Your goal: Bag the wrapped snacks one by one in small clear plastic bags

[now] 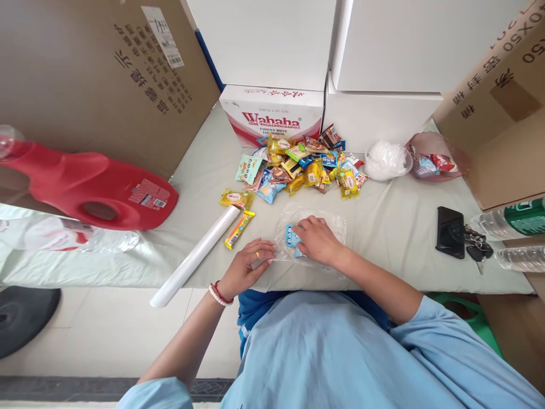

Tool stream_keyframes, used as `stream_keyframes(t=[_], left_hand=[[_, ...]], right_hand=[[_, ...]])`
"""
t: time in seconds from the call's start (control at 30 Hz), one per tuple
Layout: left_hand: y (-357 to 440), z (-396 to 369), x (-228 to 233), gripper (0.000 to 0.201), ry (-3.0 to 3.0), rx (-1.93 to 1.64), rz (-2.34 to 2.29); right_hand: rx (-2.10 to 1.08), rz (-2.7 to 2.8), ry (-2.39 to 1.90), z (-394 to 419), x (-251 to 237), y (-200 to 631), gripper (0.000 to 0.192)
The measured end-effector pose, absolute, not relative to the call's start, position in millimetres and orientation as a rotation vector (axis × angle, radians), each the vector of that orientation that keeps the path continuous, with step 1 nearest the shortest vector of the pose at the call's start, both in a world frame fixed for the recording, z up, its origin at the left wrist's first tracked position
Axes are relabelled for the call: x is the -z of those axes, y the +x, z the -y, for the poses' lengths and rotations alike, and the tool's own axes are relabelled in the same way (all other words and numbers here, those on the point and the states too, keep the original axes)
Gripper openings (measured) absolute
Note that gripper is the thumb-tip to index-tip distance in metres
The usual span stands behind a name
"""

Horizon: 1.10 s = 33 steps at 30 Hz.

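A clear plastic bag (336, 225) lies flat near the table's front edge. Over it, my right hand (317, 241) curls its fingers on a light blue snack packet (290, 235), partly covered by the fingers. My left hand (251, 264), with a ring and bracelets, is at the bag's left edge, its thumb and fingertips closed on the film. Left of that hand are a yellow snack bar (239, 229) and a white roll (196, 255), which juts past the table edge. Beyond the bag lies a heap of wrapped snacks (298, 165).
A red detergent jug (102, 187) and a plastic bottle (72, 234) lie at left. A Wahaha carton (272, 116) and white boxes (383, 51) stand behind. At right are white plastic (386, 160), a pinkish bowl (438, 157), a phone (450, 232), keys (479, 244) and bottles (519, 220).
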<state>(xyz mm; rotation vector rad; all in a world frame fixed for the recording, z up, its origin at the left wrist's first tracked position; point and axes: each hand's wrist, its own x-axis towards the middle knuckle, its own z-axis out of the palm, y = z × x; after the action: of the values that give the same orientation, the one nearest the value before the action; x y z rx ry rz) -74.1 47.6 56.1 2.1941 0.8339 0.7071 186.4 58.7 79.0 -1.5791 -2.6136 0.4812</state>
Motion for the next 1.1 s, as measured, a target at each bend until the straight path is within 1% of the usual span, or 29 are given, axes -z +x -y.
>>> stream_keyframes(t=[0.07,0.1,0.2,0.27,0.33,0.4,0.47,0.5,0.63,0.67,0.77,0.87,0.93,1.03,1.1], left_hand=[[-73,-49,-54,0.014,2.159,-0.743,-0.826],[-72,-50,-53,0.014,2.14,-0.755,-0.82],[-68,-52,-49,0.014,2.093,-0.776,-0.796],[-63,-53,-49,0.014,2.065,-0.793,-0.787],[-58,-54,-50,0.014,2.028,-0.814,-0.802],[-53,-56,-52,0.016,1.988,-0.841,-0.848],[-47,-59,-54,0.02,1.963,-0.863,-0.906],[-43,-60,-54,0.021,1.961,-0.868,-0.939],[-31,-69,-53,0.028,1.954,-0.84,-1.127],[-28,-71,-52,0.031,1.945,-0.822,-1.198],[-18,-80,-45,0.034,1.92,-0.702,-1.438],[-9,-91,-38,0.024,1.907,-0.6,-1.627],[-8,-96,-38,0.02,1.954,-0.699,-1.689],[-15,-91,-46,0.024,2.034,-1.08,-1.81],[-23,-76,-55,0.022,2.032,-1.328,-1.896]], right_hand=[[-0.497,2.498,-1.565,-52,-80,199,0.036],[-0.56,2.413,-1.552,-48,-79,207,0.033],[-0.888,2.083,-1.46,-40,-69,229,0.028],[-1.023,1.931,-1.415,-38,-58,239,0.026],[-0.986,1.935,-1.429,-38,-48,243,0.023],[-0.827,2.005,-1.457,-37,-43,243,0.02],[-0.672,2.026,-1.457,-33,-47,244,0.019],[-0.637,2.02,-1.44,-29,-52,245,0.021],[-0.747,2.107,-1.386,-9,-74,258,0.039],[-0.785,2.133,-1.419,-6,-75,262,0.038],[-0.824,2.09,-1.671,-7,-68,273,0.02],[-0.835,2.064,-1.925,-18,-52,275,0.017],[-0.79,2.115,-2.008,-26,-47,273,0.019],[-0.626,2.159,-1.998,-33,-55,267,0.025],[-0.546,2.182,-1.896,-37,-66,264,0.029]])
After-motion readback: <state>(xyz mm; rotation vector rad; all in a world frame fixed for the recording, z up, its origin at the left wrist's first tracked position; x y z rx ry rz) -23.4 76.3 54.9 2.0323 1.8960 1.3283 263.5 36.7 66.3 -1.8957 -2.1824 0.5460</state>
